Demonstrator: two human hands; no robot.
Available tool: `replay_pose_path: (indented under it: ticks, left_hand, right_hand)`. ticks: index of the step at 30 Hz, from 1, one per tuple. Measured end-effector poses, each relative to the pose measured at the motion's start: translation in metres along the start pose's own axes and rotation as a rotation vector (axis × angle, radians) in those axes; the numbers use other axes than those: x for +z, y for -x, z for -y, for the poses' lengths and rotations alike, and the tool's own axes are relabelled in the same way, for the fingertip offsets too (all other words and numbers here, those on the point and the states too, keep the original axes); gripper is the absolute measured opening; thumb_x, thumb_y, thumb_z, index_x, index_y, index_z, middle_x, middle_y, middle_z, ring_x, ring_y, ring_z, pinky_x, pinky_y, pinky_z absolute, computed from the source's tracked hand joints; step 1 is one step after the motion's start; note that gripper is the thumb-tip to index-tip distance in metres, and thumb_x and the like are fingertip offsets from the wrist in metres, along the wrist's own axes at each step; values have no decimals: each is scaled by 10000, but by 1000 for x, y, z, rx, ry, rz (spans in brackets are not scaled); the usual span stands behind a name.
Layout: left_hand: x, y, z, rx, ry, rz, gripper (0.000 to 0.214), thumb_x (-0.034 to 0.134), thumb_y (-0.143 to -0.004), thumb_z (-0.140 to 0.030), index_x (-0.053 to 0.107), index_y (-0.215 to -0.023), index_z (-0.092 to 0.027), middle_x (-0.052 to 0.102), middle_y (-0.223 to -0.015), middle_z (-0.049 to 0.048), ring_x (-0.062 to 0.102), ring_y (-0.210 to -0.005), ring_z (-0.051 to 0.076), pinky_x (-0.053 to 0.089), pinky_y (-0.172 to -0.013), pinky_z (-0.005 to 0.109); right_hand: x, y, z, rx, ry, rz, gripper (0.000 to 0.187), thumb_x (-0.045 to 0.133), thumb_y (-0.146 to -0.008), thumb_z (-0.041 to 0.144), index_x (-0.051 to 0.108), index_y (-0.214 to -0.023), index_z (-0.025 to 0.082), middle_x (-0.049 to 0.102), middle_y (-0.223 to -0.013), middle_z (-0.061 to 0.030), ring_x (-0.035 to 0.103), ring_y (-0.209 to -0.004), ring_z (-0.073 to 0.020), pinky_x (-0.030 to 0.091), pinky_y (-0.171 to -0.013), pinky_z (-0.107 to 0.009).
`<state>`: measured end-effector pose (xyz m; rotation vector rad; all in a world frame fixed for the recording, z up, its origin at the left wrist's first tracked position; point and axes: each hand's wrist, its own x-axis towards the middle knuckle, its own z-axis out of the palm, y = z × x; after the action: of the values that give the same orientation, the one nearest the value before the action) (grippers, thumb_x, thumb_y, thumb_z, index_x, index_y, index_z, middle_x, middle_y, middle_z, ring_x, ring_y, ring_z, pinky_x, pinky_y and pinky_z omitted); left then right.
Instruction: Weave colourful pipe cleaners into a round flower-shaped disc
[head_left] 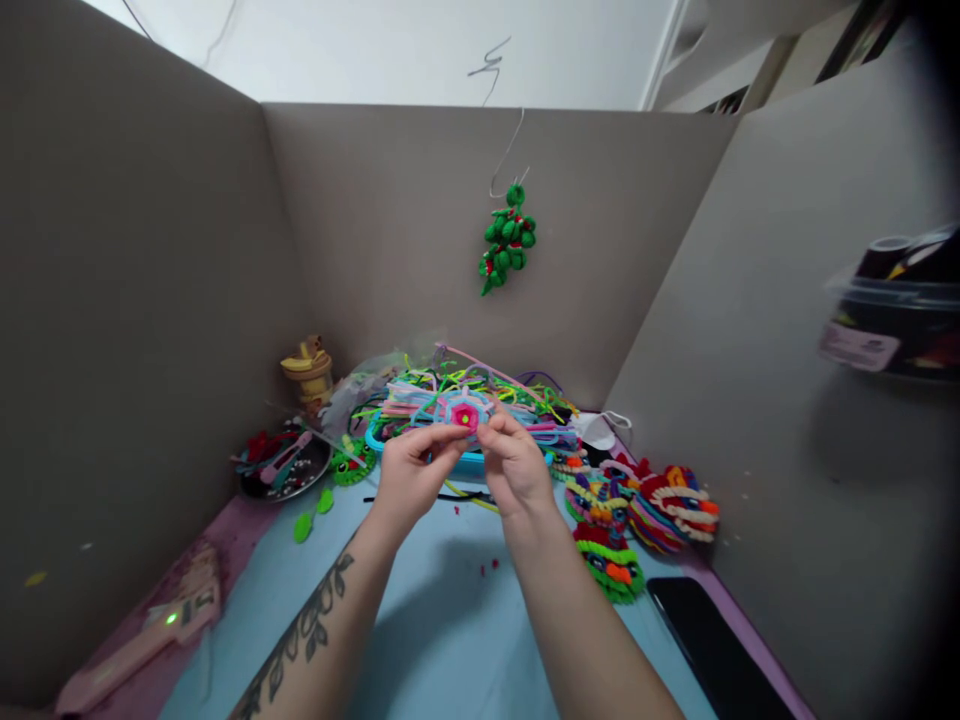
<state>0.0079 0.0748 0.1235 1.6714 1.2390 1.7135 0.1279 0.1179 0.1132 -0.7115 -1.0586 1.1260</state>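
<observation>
Between my two hands I hold up a pipe-cleaner flower (465,415), with a pink ring, a yellow-green centre and light blue stems fanning out around it. The fingers of my left hand (422,470) pinch its lower left edge. On its right side, the thumb and fingers of my right hand (516,458) are closed on it. Behind the flower lies a blue tray (471,462) heaped with pipe cleaners (405,400) in pink, blue, purple, green and yellow. The flower's back and some fingertips are hidden.
A pink glue gun (150,635) with a green light lies at left, near a metal bowl (304,483) of small parts. Colourful pipe-cleaner pieces (660,510) and a black phone (716,645) lie at right. Grey panels (390,220) enclose the table; a green ornament (510,240) hangs behind.
</observation>
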Motion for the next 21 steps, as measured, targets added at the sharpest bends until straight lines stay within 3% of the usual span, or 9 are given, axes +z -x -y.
replay_pose_path:
  ticks: [5, 9, 15, 21]
  left_hand:
    - [-3, -3, -3, -52, 40, -38, 131, 706, -679, -234, 755, -792, -191, 701, -649, 22, 564, -528, 121, 447, -527, 217]
    - [-5, -5, -4, -33, 43, -51, 119, 705, -680, -237, 757, -780, -195, 708, -657, 25, 569, -529, 122, 453, -526, 218]
    - [-11, -6, 1, 18, -17, 26, 119, 693, -708, -237, 758, -803, -209, 711, -675, 29, 567, -534, 121, 437, -515, 215]
    - [-14, -5, -1, 159, -125, 50, 111, 670, -742, -219, 755, -813, -224, 728, -737, 40, 596, -590, 130, 439, -554, 217]
  right_hand:
    - [-2, -1, -2, -96, 116, 65, 307, 710, -647, 455, 571, -567, 194, 598, -616, -13, 601, -839, -213, 438, -789, -337]
    - [-4, -1, -1, -88, 130, 97, 306, 697, -669, 478, 612, -622, 189, 618, -626, -20, 605, -793, -197, 441, -782, -334]
    - [-6, -3, 3, 16, 66, 188, 323, 708, -653, 475, 586, -566, 189, 586, -591, -5, 582, -714, -178, 445, -748, -329]
    - [-3, -1, 6, 204, -154, 234, 256, 761, -578, 354, 571, -569, 183, 533, -569, 29, 512, -579, -127, 453, -634, -295]
